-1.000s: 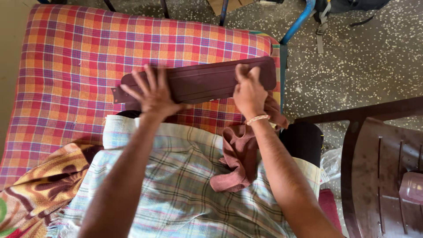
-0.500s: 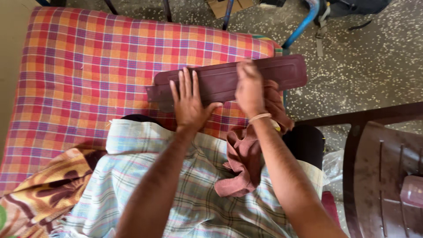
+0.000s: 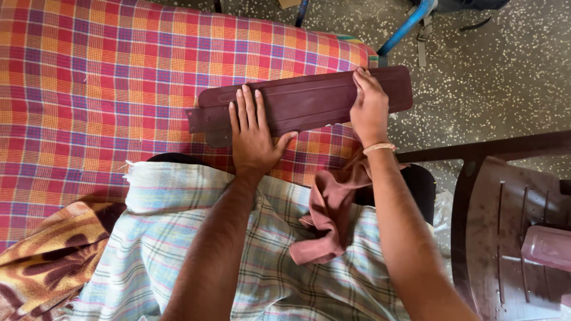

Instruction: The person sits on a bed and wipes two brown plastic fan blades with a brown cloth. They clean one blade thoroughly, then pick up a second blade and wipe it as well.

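Pressing: both hands lay on a long dark-brown plastic slat (image 3: 303, 104) that rested across the far edge of a checked bedsheet (image 3: 107, 83).
Left hand (image 3: 253, 139): open, palm down, fingers straight and together, thumb out to the right; it covered the slat's near edge left of centre.
Right hand (image 3: 370, 107): open, flat on the slat right of centre, fingertips at its far edge; no grip around it. A pale band (image 3: 379, 147) sat on that wrist.
Slat: lay left to right, right end tilted a little farther away and sticking out past the sheet over the speckled floor (image 3: 488, 89). Left end showed stepped, notched layers; ribs ran along its length.
Cloth (image 3: 333, 208): brown-pink, crumpled, lay under the right forearm, draped from near the slat down onto the lap.
Lap: covered by a pale plaid wrap (image 3: 256, 261), nearest to the camera.
Left near corner: orange-brown patterned fabric (image 3: 41, 261), just beside the wrap.
Right side: dark-brown plastic chair (image 3: 505, 226), well apart from the slat; a pinkish lid-like piece (image 3: 547, 246) lay on its seat.
Far edge: blue tube leg (image 3: 410, 24) stood on the floor beyond the slat's right end.
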